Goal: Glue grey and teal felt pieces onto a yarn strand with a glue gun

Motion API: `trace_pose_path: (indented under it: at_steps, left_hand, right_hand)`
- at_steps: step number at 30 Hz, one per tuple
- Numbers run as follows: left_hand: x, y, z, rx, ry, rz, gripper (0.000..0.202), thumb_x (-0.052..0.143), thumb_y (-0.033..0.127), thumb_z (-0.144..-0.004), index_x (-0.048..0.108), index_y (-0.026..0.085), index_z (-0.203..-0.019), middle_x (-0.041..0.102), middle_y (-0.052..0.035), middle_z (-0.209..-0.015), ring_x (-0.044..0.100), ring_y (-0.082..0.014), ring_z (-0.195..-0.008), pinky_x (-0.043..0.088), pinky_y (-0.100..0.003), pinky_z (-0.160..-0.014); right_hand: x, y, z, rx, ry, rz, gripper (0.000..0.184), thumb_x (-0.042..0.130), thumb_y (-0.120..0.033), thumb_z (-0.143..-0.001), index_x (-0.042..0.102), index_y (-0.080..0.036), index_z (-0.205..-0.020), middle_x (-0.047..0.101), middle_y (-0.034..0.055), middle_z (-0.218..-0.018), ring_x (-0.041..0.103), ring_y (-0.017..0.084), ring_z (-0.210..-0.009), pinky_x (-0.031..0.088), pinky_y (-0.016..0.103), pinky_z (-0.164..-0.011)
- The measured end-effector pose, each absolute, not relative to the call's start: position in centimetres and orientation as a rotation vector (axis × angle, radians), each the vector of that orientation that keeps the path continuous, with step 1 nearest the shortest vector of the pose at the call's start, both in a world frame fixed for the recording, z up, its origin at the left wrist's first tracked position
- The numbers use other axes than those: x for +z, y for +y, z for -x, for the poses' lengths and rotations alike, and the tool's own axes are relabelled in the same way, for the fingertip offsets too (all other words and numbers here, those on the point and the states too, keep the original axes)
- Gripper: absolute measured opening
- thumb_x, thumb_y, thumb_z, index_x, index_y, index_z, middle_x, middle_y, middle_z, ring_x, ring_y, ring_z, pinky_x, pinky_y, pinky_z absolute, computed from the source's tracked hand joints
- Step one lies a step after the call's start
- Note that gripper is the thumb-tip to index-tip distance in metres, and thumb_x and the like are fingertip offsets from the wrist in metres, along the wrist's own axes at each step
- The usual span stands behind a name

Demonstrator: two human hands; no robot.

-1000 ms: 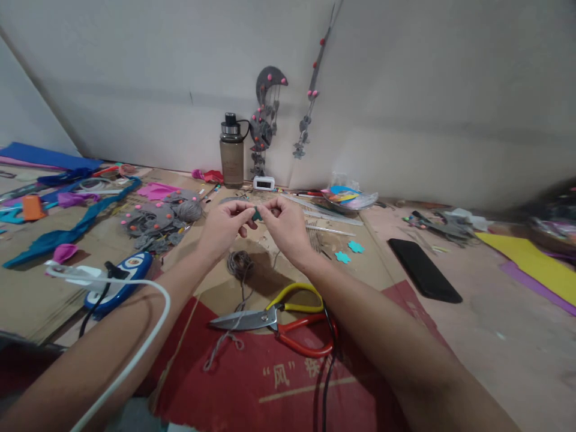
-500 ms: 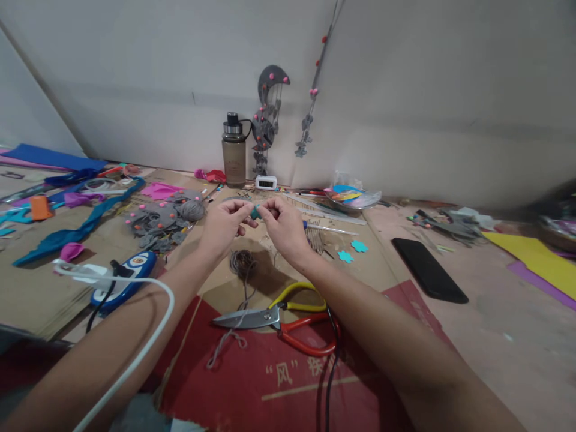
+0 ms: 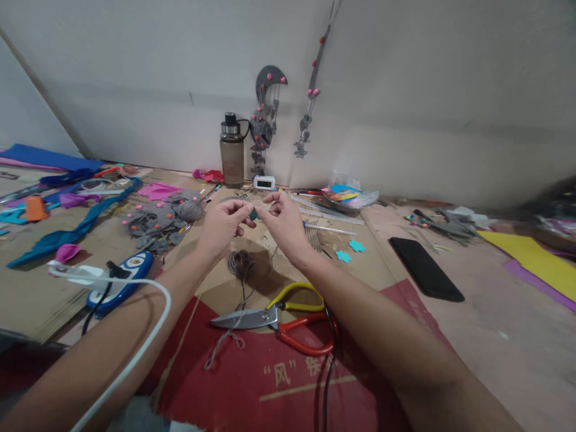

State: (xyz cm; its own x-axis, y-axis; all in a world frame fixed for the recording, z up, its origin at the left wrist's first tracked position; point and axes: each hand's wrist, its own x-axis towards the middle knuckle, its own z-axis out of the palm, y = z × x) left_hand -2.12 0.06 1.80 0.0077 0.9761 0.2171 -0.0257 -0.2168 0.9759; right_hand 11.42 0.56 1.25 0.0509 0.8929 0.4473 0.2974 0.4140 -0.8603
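Over the cardboard, a small teal felt piece (image 3: 253,213) shows between my fingertips, mostly covered by them. My left hand (image 3: 228,223) is closed in a pinch on it. My right hand (image 3: 287,227) meets it from the other side, its thumb and a finger at the piece and another finger lifted higher. Below the hands lies a ball of grey yarn (image 3: 241,264), its loose tail running across the scissors (image 3: 265,318) with one yellow and one red handle. Two turquoise felt flowers (image 3: 350,251) lie right of my right hand.
A bottle (image 3: 231,156) and a small digital clock (image 3: 264,183) stand by the wall. Grey felt pieces with pink balls (image 3: 155,219) pile up at left, near a blue power strip (image 3: 121,282) with a white cable. A black phone (image 3: 425,269) lies at right.
My right hand's fingers have loosened and one has lifted away from the pinch. The left hand keeps its hold on the teal piece. The view has shifted slightly.
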Motion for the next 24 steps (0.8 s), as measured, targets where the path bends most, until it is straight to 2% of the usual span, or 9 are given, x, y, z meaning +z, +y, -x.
trace_pose_path:
  at_steps: [3,5,8,12,24]
  left_hand:
    - [1.8,0.2,2.2,1.348,1.054,-1.377,0.027,0.068,0.04,-0.069,0.066,0.014,-0.075,0.061,-0.0024,-0.062,0.055,-0.0095,-0.054,0.036,-0.017,-0.042]
    - [1.7,0.3,2.3,1.318,1.036,-1.383,0.028,0.068,0.04,-0.069,0.068,0.014,-0.079,0.062,-0.0026,-0.062,0.053,-0.0087,-0.052,0.036,-0.018,-0.042]
    - [1.7,0.5,2.3,1.279,1.0,-1.379,0.028,0.07,0.037,-0.068,0.07,0.014,-0.084,0.061,-0.0024,-0.062,0.05,-0.0078,-0.051,0.035,-0.018,-0.042]
    - [1.7,0.4,2.3,1.27,1.001,-1.367,0.025,0.07,0.034,-0.067,0.07,0.015,-0.083,0.06,-0.0016,-0.061,0.049,-0.0075,-0.051,0.033,-0.018,-0.041]
    - [2.0,0.1,2.1,1.305,1.011,-1.269,0.022,0.072,0.031,-0.063,0.066,0.013,-0.074,0.059,-0.0013,-0.058,0.052,-0.0083,-0.049,0.032,-0.018,-0.04]
  right_hand:
    - [1.5,0.4,-11.6,0.71,-1.531,1.087,0.019,0.058,-0.034,-0.077,0.061,-0.018,-0.086,0.039,-0.0079,-0.052,0.034,0.008,-0.049,0.027,0.022,-0.049]
    - [1.6,0.5,-11.7,0.731,-1.522,1.089,0.019,0.057,-0.033,-0.077,0.064,-0.016,-0.08,0.045,-0.006,-0.052,0.036,0.008,-0.049,0.028,0.022,-0.048]
    - [1.6,0.7,-11.9,0.707,-1.5,1.105,0.019,0.059,-0.033,-0.075,0.064,-0.015,-0.077,0.056,-0.0023,-0.059,0.044,0.009,-0.052,0.034,0.022,-0.051]
    - [1.3,0.9,-11.7,0.696,-1.484,1.126,0.018,0.059,-0.033,-0.073,0.063,-0.015,-0.075,0.063,0.0011,-0.066,0.053,0.011,-0.058,0.04,0.024,-0.056]
    - [0.7,0.2,-10.7,0.748,-1.451,1.048,0.014,0.055,-0.032,-0.075,0.056,-0.017,-0.076,0.06,-0.0003,-0.065,0.053,0.011,-0.057,0.039,0.022,-0.053]
